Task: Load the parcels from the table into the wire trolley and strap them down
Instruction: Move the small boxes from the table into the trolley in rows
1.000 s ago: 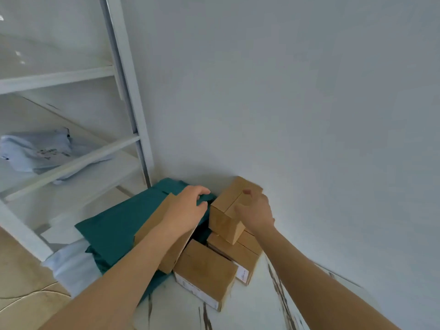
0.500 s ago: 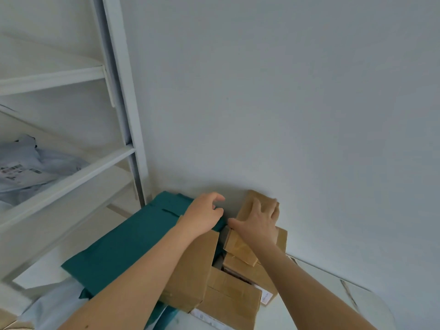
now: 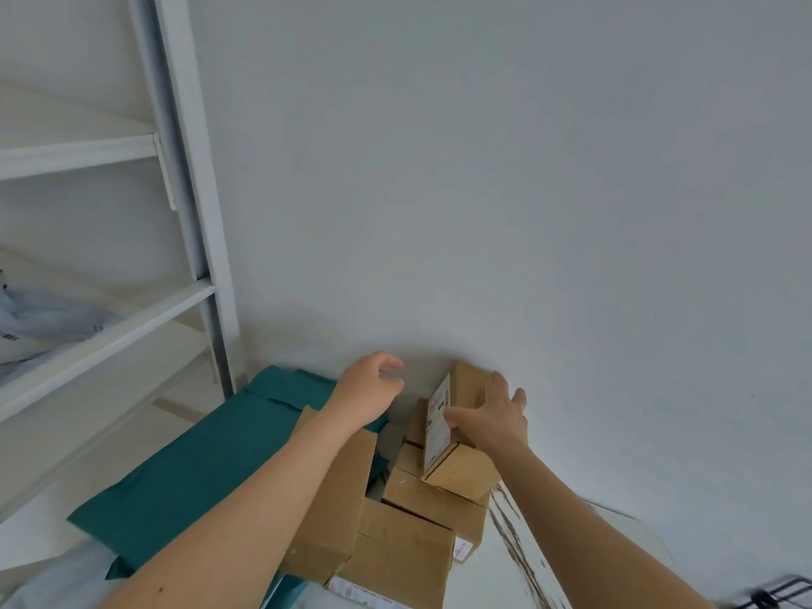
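Several brown cardboard parcels lie piled on the white table (image 3: 505, 569) against the wall. My right hand (image 3: 494, 417) grips the topmost small box (image 3: 465, 472), thumb on its white label face and fingers over its top; the box is tilted. My left hand (image 3: 369, 391) hovers with loosely curled fingers, holding nothing, above the far end of a long cardboard box (image 3: 340, 498) and a teal mailer bag (image 3: 197, 454). Two more boxes (image 3: 406, 551) sit under and in front of the held one. A bit of the black wire trolley (image 3: 782, 596) shows at the bottom right corner.
A white shelf rack (image 3: 193, 222) stands at the left, with a grey mailer bag (image 3: 35, 323) on one shelf. A pale bag (image 3: 57, 578) lies under the teal one. The plain wall is directly behind the pile.
My right hand has turned the small box so its label face shows. My left hand has risen slightly toward the wall. The view has shifted closer over the pile.
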A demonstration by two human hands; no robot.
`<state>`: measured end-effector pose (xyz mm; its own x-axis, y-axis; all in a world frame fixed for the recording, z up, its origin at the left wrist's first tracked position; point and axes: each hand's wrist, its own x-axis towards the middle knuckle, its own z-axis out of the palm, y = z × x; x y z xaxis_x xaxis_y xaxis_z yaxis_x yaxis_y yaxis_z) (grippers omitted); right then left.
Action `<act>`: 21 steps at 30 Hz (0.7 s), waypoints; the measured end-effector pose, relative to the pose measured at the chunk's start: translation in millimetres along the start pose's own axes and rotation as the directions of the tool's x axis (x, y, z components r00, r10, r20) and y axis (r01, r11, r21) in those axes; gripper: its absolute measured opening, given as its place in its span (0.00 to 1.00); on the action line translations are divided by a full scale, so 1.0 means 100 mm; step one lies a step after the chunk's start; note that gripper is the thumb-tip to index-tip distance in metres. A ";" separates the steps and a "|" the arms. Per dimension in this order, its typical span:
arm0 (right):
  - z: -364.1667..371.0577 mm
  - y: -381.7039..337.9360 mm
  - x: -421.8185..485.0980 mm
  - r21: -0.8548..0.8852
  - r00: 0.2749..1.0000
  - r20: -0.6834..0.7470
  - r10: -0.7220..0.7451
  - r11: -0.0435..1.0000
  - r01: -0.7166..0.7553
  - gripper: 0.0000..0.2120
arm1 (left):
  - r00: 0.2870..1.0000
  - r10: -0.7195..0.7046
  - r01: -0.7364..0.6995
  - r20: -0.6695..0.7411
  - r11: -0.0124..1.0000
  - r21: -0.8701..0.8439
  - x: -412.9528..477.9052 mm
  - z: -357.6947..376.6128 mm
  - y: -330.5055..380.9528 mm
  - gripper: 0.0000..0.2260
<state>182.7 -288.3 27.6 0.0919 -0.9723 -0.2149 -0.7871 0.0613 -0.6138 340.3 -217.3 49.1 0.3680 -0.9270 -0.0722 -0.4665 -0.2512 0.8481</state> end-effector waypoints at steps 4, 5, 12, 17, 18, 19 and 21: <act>-0.24 0.14 -0.04 0.285 0.999 0.020 0.026 0.958 -0.030 0.41 | 0.998 -0.047 0.041 -0.031 0.986 -0.164 -0.02 0.17 0.14 0.18; -0.31 0.18 -0.07 0.365 0.998 0.038 0.040 0.930 -0.051 0.40 | 0.997 -0.067 0.058 -0.033 0.973 -0.224 -0.02 0.25 0.17 0.18; -0.66 0.65 -0.34 0.631 0.984 0.159 0.086 0.757 -0.168 0.30 | 0.940 -0.256 0.340 0.225 0.765 -0.548 -0.20 0.94 0.24 0.30; -0.68 1.07 -0.57 0.730 0.965 0.213 0.151 0.632 -0.260 0.35 | 0.800 -0.269 0.577 0.537 0.592 -0.563 -0.35 1.38 0.13 0.21; -0.69 1.15 -0.62 0.741 0.963 0.216 0.161 0.616 -0.269 0.36 | 0.780 -0.243 0.593 0.576 0.579 -0.560 -0.38 1.45 0.13 0.17; -0.70 1.23 -0.67 0.750 0.963 0.210 0.169 0.604 -0.269 0.35 | 0.768 -0.217 0.601 0.602 0.569 -0.561 -0.39 1.53 0.13 0.14; -0.74 1.39 -0.75 0.778 0.969 0.180 0.168 0.579 -0.244 0.29 | 0.760 -0.187 0.601 0.623 0.566 -0.564 -0.45 1.68 0.14 0.11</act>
<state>21.0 -223.1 14.5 0.0666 -0.8916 -0.4479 -0.0036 0.4486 -0.8937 182.4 -226.3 -23.4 -0.1339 -0.8308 -0.5402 0.4104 -0.5427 0.7329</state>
